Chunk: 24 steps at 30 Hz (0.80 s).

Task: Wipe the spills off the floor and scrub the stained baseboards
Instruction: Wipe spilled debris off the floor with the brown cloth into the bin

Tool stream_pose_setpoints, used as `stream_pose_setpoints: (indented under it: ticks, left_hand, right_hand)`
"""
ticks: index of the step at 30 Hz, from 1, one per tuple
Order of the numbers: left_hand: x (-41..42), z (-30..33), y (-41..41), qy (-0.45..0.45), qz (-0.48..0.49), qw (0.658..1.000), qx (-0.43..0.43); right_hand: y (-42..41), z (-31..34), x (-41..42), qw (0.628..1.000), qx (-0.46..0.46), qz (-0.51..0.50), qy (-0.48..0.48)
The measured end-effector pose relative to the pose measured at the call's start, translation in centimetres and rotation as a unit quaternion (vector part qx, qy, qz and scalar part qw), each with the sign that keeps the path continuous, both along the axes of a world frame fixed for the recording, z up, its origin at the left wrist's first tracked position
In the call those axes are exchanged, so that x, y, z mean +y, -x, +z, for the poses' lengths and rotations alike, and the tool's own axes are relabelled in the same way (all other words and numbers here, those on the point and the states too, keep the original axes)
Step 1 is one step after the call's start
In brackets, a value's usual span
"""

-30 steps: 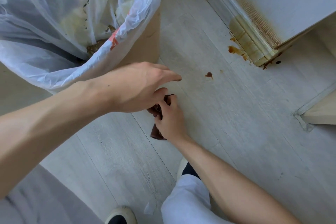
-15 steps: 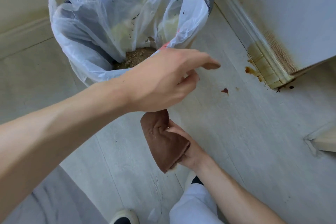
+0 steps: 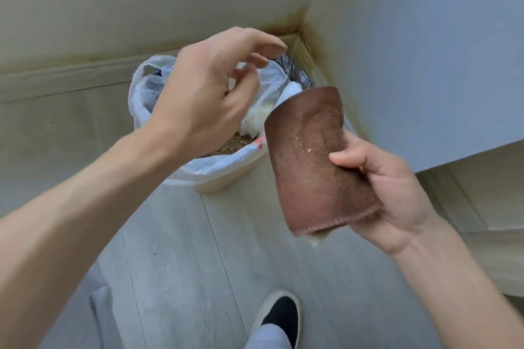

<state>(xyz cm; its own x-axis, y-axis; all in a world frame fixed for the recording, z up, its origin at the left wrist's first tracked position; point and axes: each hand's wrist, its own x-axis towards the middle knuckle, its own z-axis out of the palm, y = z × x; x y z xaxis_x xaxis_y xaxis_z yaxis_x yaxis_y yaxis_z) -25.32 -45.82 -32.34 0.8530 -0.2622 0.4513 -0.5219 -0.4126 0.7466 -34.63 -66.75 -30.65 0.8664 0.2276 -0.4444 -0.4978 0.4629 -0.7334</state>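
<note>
corner floor [image 3: 175, 249]: r hand [image 3: 385, 187] grips brown cloth [image 3: 309, 161] beside bin [image 3: 226, 176] rim, l hand [image 3: 207, 93] loose above

Bare forearms, pale grey trousers [image 3: 268, 338], a shoe [image 3: 279, 317] (black, cream-rimmed).

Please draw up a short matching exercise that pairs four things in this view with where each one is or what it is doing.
Things
1. brown cloth
2. left hand
3. bin with a plastic liner
4. shoe

Places or states
A. on the grey floor at the bottom of the view
B. standing in the corner where the stained baseboards meet
C. held up in the right hand, crumbs on its face
D. over the bin, holding nothing

Pairs: 1-C, 2-D, 3-B, 4-A
</note>
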Motion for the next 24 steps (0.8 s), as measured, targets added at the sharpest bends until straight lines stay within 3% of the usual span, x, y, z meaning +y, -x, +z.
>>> stream_pose_setpoints:
  ticks: [3,6,8,9,12,14,16,18,19,21,23,24]
  left_hand:
    - [0.4,0.9,0.9,-0.047,-0.053,0.997,-0.032]
    - [1.2,-0.1,0.9,-0.256,-0.132,0.957,0.022]
    - [2.7,-0.2,-0.2,-0.413,-0.090,0.903,0.068]
    - [3.2,-0.1,-0.8,-0.427,-0.054,0.899,0.079]
    - [2.4,0.4,-0.3,-0.295,-0.027,0.953,0.057]
    - [2.0,0.2,0.3,-0.300,-0.066,0.948,0.085]
    - [2.4,-1.0,0.0,-0.353,-0.030,0.927,0.122]
    - [2.3,-1.1,0.1,-0.278,0.005,0.955,0.107]
    - [1.9,-1.1,0.0,-0.244,-0.021,0.965,0.092]
    - [1.9,-1.4,0.3,-0.285,-0.059,0.953,0.089]
    - [2.2,-1.9,-0.3,-0.317,-0.007,0.942,0.112]
    - [1.8,-1.5,-0.6,-0.280,0.023,0.954,0.103]
  right_hand:
    - [-3.9,2.9,1.8,0.999,0.013,-0.019,0.030]
    - [-7.2,2.9,3.1,0.993,0.068,-0.073,0.068]
    - [-8.5,2.5,3.7,0.987,0.081,-0.099,0.097]
    - [-9.0,2.3,3.9,0.985,0.080,-0.106,0.108]
    - [-10.2,1.8,4.5,0.984,0.075,-0.097,0.132]
    - [-10.4,1.5,5.2,0.983,0.074,-0.092,0.141]
    - [-10.4,1.1,5.5,0.979,0.080,-0.110,0.149]
    - [-10.3,0.8,5.3,0.979,0.083,-0.114,0.146]
    - [-10.4,0.7,5.1,0.980,0.078,-0.115,0.146]
    - [-10.2,0.7,5.1,0.979,0.066,-0.120,0.148]
    - [-9.7,1.1,4.6,0.976,0.063,-0.146,0.151]
    - [-9.6,1.3,4.2,0.975,0.061,-0.154,0.151]
